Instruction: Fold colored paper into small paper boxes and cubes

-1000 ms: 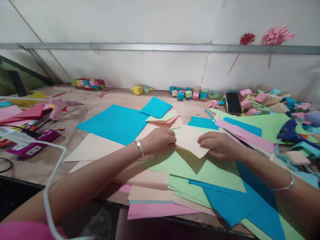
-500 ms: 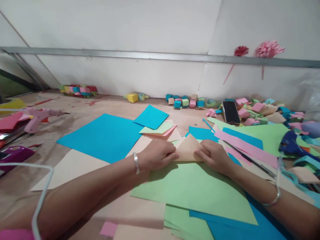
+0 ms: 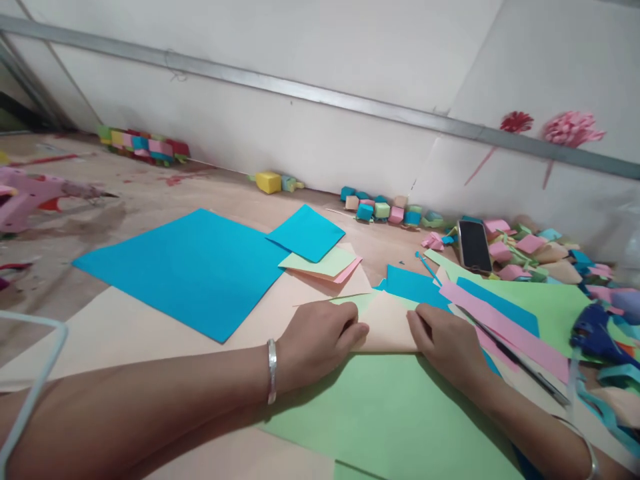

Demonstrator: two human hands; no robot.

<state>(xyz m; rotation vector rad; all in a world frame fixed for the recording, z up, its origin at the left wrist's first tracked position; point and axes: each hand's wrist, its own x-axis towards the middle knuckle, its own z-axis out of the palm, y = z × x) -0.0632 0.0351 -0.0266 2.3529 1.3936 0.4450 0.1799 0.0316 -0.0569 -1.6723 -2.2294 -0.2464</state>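
Note:
A folded piece of peach paper (image 3: 387, 327) lies between my two hands on a large light-green sheet (image 3: 390, 407), its straight edge toward me. My left hand (image 3: 320, 340), with a silver bangle at the wrist, has curled fingers and a thumb closed on the paper's left end. At the right end, my right hand (image 3: 450, 343) grips the same paper with its fingers bent. Just behind the left hand, a small blue folded sheet (image 3: 307, 233) rests over green and pink folded paper (image 3: 323, 262).
A large blue sheet (image 3: 190, 267) lies left. To the right are pink strips (image 3: 525, 327), scissors (image 3: 520, 367), a phone (image 3: 475, 247), heaped paper pieces (image 3: 535, 243) and a blue glue gun (image 3: 597, 333). A pink glue gun (image 3: 30, 193) sits far left; paper cubes (image 3: 380, 207) line the wall.
The view has tilted and come closer. The peach paper's peak, which stood up as a point, is now lower and flatter between my hands. Both hands keep hold of its ends.

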